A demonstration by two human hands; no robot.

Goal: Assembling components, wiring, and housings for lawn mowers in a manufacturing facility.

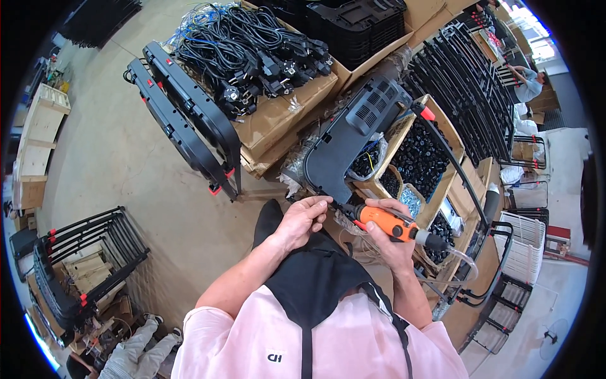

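Note:
My right hand (392,247) is wrapped round an orange air screwdriver (386,222), with a clear hose (472,268) running from its back end. The tool's front end points left at the near edge of a black plastic housing (331,158) with a slotted raised cover, joined to a black tube frame (464,174). Just left of the tool's tip, my left hand (302,222) has its fingers curled, thumb and index finger pressed together against that same edge. Whatever lies between those fingertips is too small to make out.
Right of the housing, a wooden box (457,155) holds many small black parts and silvery screws (411,201). Black power cables (252,57) cover a carton (284,120) ahead. Two black frames (189,120) stand at the left. Other people (529,85) are in the background.

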